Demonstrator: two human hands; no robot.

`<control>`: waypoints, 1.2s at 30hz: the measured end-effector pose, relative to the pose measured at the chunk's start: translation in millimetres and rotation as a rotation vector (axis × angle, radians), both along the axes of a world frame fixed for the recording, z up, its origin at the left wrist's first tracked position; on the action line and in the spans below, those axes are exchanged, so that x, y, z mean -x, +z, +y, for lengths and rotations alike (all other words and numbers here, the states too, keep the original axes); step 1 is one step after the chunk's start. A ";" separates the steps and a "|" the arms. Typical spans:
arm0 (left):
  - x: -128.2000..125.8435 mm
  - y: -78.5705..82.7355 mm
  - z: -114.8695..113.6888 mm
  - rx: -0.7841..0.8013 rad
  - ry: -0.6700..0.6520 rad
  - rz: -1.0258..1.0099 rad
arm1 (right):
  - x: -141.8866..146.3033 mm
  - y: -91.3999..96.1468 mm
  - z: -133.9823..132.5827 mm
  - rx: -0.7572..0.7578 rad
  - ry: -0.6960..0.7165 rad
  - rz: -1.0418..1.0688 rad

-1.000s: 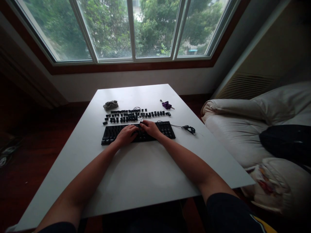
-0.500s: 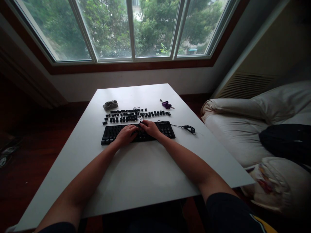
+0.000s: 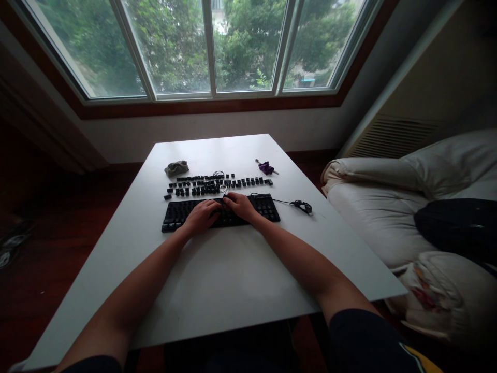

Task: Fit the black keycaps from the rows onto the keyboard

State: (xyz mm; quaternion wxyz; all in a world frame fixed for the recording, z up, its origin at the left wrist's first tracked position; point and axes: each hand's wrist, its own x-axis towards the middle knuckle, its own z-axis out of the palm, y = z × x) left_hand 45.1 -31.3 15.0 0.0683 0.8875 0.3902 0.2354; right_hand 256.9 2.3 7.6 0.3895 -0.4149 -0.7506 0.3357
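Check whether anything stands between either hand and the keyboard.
Nothing visible does: the left hand and right hand both lie over the keyboard. The loose keycaps lie on its far side, out of the way.

Keyboard (image 3: 231, 219) on table (image 3: 229, 280), keycaps (image 3: 199, 190) behind it, cable (image 3: 303, 207) at right.

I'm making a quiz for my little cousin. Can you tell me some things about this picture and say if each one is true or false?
1. The left hand and right hand are both at the black keyboard. True.
2. The keyboard lies nearer the window than the loose black keys. False: the keys are nearer the window.
3. A coiled cable lies to the right of the keyboard. True.
4. The table is red. False: it is white.
5. A purple thing lies to the right of a crumpled gray thing. True.
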 end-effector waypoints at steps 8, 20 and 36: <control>0.4 -1.3 0.8 0.002 -0.002 -0.005 | 0.2 -1.5 0.5 0.000 -0.011 -0.014; 0.6 -1.0 0.6 0.000 -0.001 -0.009 | 0.4 -0.2 -0.5 0.015 -0.015 -0.011; -0.1 -0.8 0.4 -0.001 0.007 -0.001 | 0.4 0.5 -0.5 -0.011 -0.027 -0.037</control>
